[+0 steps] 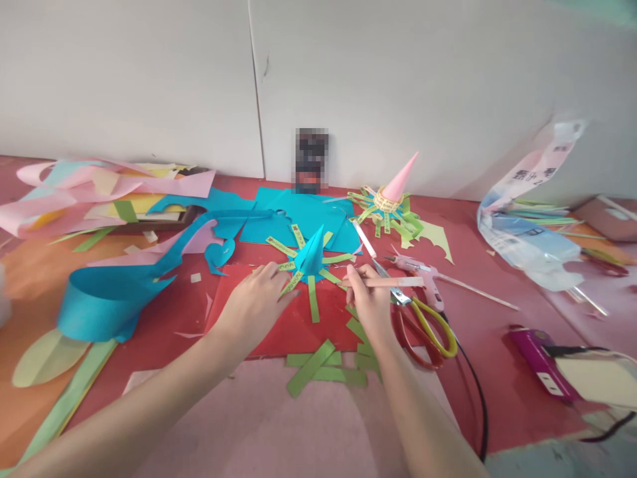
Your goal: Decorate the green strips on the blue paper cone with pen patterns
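Observation:
A blue paper cone stands at the middle of the work area, with green strips fanning out around its base; some strips carry drawn marks. My left hand rests on the strips at the cone's left, fingers stretched out and thumb apart. In my right hand is a pencil, its tip at a strip on the cone's right. Under the cone lies a red sheet. Loose green strips lie crossed in front of it.
Right of my right hand lie scissors and a pink glue gun with a black cord. A pink-coned paper piece stands behind. Cut paper and a curled blue strip fill the left. A purple power strip sits at right.

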The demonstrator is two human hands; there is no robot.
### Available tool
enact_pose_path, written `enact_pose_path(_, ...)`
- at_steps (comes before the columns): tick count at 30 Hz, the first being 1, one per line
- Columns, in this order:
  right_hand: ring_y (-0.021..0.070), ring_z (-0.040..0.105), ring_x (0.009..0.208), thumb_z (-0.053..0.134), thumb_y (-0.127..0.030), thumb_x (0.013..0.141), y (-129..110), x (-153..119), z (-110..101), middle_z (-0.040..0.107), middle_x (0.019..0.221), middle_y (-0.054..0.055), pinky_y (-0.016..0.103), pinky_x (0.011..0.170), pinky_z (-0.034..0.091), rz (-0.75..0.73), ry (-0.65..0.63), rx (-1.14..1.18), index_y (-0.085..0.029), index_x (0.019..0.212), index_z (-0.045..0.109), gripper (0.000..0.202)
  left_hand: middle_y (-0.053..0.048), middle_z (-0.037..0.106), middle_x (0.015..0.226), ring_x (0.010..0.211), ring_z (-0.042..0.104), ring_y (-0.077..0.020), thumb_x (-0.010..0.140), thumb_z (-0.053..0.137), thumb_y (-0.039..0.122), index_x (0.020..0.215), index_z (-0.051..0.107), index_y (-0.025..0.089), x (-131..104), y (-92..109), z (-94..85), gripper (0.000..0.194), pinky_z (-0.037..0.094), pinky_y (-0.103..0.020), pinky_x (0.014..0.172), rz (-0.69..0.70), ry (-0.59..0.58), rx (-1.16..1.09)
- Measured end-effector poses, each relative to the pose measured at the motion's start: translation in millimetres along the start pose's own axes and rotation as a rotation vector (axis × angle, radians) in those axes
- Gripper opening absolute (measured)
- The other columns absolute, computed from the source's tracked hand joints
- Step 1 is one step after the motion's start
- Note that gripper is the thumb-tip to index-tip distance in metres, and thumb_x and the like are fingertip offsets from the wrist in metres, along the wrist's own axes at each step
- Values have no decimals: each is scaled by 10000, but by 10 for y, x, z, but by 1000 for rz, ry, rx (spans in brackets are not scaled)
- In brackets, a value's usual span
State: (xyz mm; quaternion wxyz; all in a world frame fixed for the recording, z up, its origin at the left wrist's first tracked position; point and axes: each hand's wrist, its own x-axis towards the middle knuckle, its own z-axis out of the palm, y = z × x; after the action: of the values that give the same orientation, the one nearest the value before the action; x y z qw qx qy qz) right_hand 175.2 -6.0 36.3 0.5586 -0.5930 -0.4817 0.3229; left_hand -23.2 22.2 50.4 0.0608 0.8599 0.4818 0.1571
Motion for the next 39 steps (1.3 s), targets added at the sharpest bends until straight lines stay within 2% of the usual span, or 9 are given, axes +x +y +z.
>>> enact_pose_path(5,100,422,348,538,-406,847,23,-5,23,416,388,-84,227,430,368,-7,1,-32,-221,629,473,293,-88,589,1061,967,563,-212,929,343,257,1033,575,179,-29,101,56,267,470,-359,833,98,-17,64)
enact_pose_path(11,112,464,377,556,-420,830,91,6,59,411,400,-85,246,511,429,-7,58,-74,-227,599,438,323,-134,537,1250,1059,528,-264,868,350,92,1252,469,116,-272,407,221,402,454,-391,856,182,-85,196)
enact_pose_path(14,112,481,392,552,-418,838,53,-8,78,426,402,-79,247,523,434,-23,55,-48,-220,601,461,322,-153,536,1269,935,571,-252,805,363,26,1251,490,89,-379,548,245,468,487,-366,747,180,-179,260)
enact_pose_path(17,116,514,428,552,-408,844,-76,-32,102,478,430,-63,235,498,417,-47,24,-33,-213,650,502,280,-166,497,1321,882,571,-246,796,387,36,1233,524,77,-436,618,264,460,491,-347,667,218,-186,339)
enact_pose_path(20,117,541,461,560,-387,843,-202,-27,148,537,480,-47,226,488,414,-84,-45,-37,-213,688,509,239,-148,503,1323,832,565,-225,837,383,82,1264,509,99,-454,632,289,445,487,-335,645,222,-174,392)
enact_pose_path(22,110,509,412,536,-395,854,-210,4,191,493,419,-53,234,488,419,-103,-62,-72,-215,588,458,331,-144,514,1314,851,559,-228,875,369,140,1270,505,90,-458,628,305,421,486,-335,654,227,-155,406)
enact_pose_path(25,114,514,421,531,-410,847,-92,68,253,541,449,-35,246,502,434,-124,18,-108,-218,533,403,390,-139,523,1307,848,550,-217,911,340,200,1258,515,77,-464,616,321,408,478,-327,659,240,-101,423)
enact_pose_path(30,118,510,402,533,-381,847,122,142,293,392,352,-81,261,574,485,-60,-43,5,-225,541,408,365,-134,567,1256,825,536,-208,907,351,184,1267,496,49,-484,581,338,411,456,-316,650,266,-31,427)
enact_pose_path(39,95,456,328,535,-374,835,174,211,317,429,335,-83,237,497,463,-9,-69,-17,-216,542,458,341,-128,551,1271,850,538,-210,919,377,259,1288,463,58,-454,492,451,430,442,-330,700,204,9,267)
